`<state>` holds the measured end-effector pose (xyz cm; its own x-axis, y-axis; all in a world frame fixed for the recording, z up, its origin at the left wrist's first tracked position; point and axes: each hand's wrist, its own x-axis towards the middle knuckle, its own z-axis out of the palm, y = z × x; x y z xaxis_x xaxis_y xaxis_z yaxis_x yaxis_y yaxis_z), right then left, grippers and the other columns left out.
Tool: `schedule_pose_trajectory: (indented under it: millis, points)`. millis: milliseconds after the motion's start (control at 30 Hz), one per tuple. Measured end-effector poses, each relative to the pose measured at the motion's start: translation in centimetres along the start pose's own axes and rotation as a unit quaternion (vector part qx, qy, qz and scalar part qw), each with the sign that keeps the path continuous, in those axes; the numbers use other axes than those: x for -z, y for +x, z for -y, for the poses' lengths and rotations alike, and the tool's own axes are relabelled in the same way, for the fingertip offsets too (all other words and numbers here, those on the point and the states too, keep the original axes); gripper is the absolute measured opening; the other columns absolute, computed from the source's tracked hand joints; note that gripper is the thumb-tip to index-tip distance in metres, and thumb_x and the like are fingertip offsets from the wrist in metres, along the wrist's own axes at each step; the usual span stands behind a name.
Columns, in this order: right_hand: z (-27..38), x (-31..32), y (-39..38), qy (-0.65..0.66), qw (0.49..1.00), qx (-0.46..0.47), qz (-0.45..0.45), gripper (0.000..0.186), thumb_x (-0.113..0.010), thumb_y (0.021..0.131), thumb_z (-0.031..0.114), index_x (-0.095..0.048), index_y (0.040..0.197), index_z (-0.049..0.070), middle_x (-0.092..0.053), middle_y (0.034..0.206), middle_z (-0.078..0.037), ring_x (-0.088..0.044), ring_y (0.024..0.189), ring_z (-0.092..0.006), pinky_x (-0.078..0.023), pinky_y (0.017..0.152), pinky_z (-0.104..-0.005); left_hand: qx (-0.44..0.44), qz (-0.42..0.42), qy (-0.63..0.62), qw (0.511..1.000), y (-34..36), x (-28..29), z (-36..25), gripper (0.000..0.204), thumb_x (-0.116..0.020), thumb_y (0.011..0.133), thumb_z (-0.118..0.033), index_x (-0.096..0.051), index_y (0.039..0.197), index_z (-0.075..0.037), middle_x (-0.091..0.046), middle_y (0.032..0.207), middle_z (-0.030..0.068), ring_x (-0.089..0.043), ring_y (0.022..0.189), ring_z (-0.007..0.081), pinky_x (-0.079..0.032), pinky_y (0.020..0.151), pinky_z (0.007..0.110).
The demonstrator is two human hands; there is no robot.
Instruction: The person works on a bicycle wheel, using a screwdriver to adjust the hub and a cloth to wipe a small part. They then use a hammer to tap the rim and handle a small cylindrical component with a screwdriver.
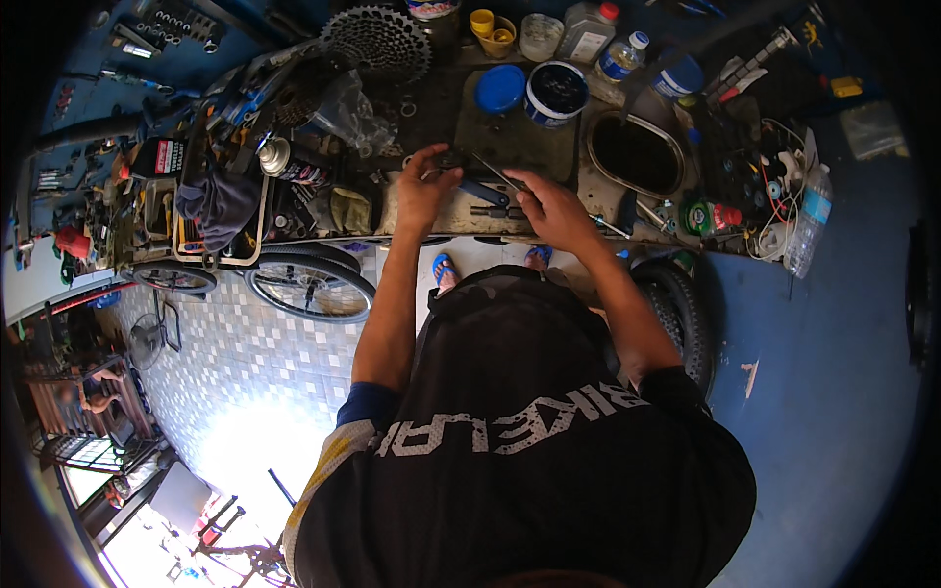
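Observation:
At the near edge of the workbench [549, 167], my left hand [423, 194] pinches a small dark part [449, 160] between thumb and fingers; its exact kind is too dark to make out. My right hand [557, 208] grips a thin, pointed metal tool [495, 169], whose tip points up and left toward that part. Between the hands, a tool with a dark blue handle [484, 192] rests on the bench. Just below it lies a short dark metal tool [498, 212]. Beyond my right hand stands an open tub of dark grease [556, 93] beside its blue lid [501, 88].
A dark oval tray [635, 154] sits right of the hands. To the left are a spray can [289, 162], a grey rag [218, 208] and a clear plastic bag [358, 113]. A large cassette [376, 44] stands behind. Bicycle wheels [309, 284] and tyres [676, 314] are below the bench.

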<state>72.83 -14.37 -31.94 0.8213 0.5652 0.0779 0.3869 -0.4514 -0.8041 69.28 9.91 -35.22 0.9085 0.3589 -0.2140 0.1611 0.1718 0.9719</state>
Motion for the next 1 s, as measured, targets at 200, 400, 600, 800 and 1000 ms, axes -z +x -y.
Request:
schedule_pose_trajectory:
  millis: [200, 400, 600, 800, 1000]
  points:
    - [2.6, 1.9, 1.1, -0.019, 0.997, -0.052, 0.056, 0.029, -0.060, 0.106, 0.029, -0.066, 0.132, 0.018, -0.075, 0.113, -0.015, -0.073, 0.096, -0.0393, -0.055, 0.081, -0.0476, 0.014, 0.014, 0.008, 1.000, 0.2, 0.4, 0.0, 0.052, -0.079, 0.088, 0.006, -0.064, 0.137, -0.004, -0.070, 0.102, 0.0048, -0.071, 0.092, 0.0137, -0.061, 0.080, 0.028]
    - [3.0, 1.6, 1.9, -0.050, 0.995, -0.039, 0.080, 0.028, -0.059, 0.107, 0.031, -0.067, 0.130, 0.017, -0.076, 0.113, -0.015, -0.072, 0.099, -0.0399, -0.055, 0.084, -0.0480, -0.027, 0.014, 0.091, 0.995, 0.5, 0.5, 0.2, 0.054, -0.082, 0.085, 0.005, -0.066, 0.136, -0.005, -0.073, 0.105, 0.0050, -0.070, 0.092, 0.0100, -0.055, 0.079, 0.024]
    - [3.5, 1.8, 2.2, -0.060, 0.993, -0.055, 0.091, 0.027, -0.059, 0.106, 0.029, -0.067, 0.128, 0.016, -0.076, 0.112, -0.016, -0.071, 0.100, -0.0412, -0.055, 0.086, -0.0490, -0.052, 0.010, 0.092, 0.994, 0.3, 0.4, 0.1, 0.052, -0.081, 0.087, 0.004, -0.065, 0.136, -0.001, -0.071, 0.097, 0.0042, -0.069, 0.084, 0.0101, -0.056, 0.077, 0.025]
    - [3.7, 1.7, 2.4, -0.069, 0.993, -0.054, 0.084, 0.026, -0.060, 0.106, 0.027, -0.068, 0.127, 0.014, -0.076, 0.111, -0.017, -0.072, 0.099, -0.0410, -0.055, 0.085, -0.0491, -0.020, 0.015, 0.051, 0.998, 0.2, 0.2, -0.2, 0.052, -0.081, 0.088, 0.002, -0.065, 0.137, 0.000, -0.073, 0.106, 0.0084, -0.072, 0.086, 0.0137, -0.060, 0.079, 0.027]
    - [3.4, 1.2, 2.4, -0.110, 0.991, -0.030, 0.074, 0.026, -0.060, 0.106, 0.027, -0.068, 0.127, 0.014, -0.076, 0.109, -0.016, -0.072, 0.099, -0.0411, -0.056, 0.085, -0.0496, -0.007, 0.026, 0.066, 0.997, 0.4, 0.6, -0.3, 0.052, -0.080, 0.088, 0.003, -0.064, 0.138, 0.000, -0.073, 0.108, 0.0101, -0.073, 0.090, 0.0147, -0.062, 0.078, 0.027]
